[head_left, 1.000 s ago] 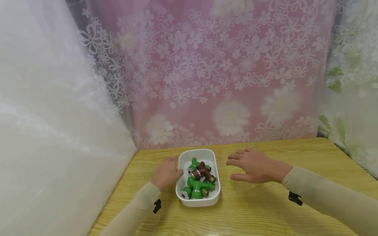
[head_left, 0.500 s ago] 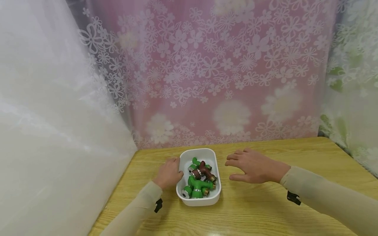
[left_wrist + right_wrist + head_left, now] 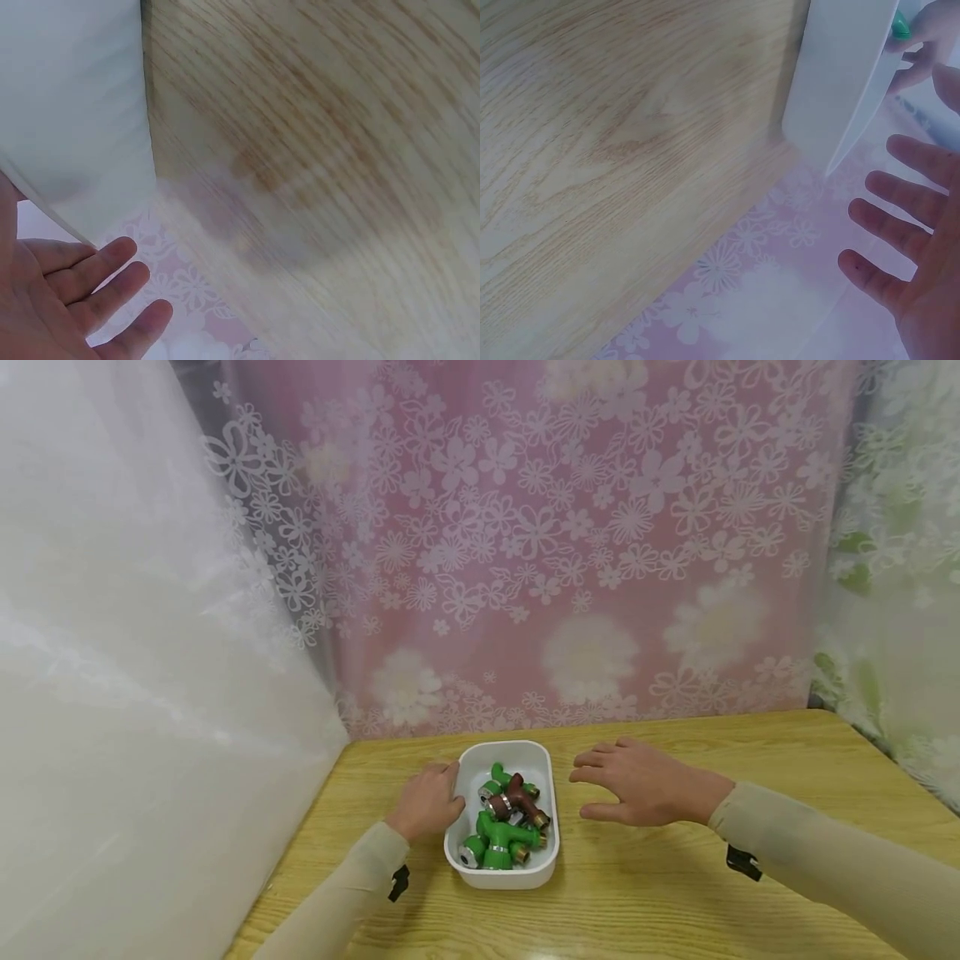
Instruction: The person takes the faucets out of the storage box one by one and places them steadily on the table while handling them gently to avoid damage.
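- The scene is lit softly and evenly, with moderate brightness across the wooden table (image 3: 637, 910).
- A pale streak of glare is spread over the white sheet (image 3: 150, 610) at left, where surface detail is washed out.
- A small bright reflection is caught at the table's near edge.
- Faint, soft-edged shadows are cast beside the white tray (image 3: 506, 878) and below both sleeves (image 3: 817, 835).
- The pink curtain (image 3: 585, 527) at the far side is rendered slightly soft, its pale blooms blurred.
- Both wrist views are veiled by a cool haze, and contrast is lowered.
- In the left wrist view, a dim patch and pinkish reflections are seen on the wood.
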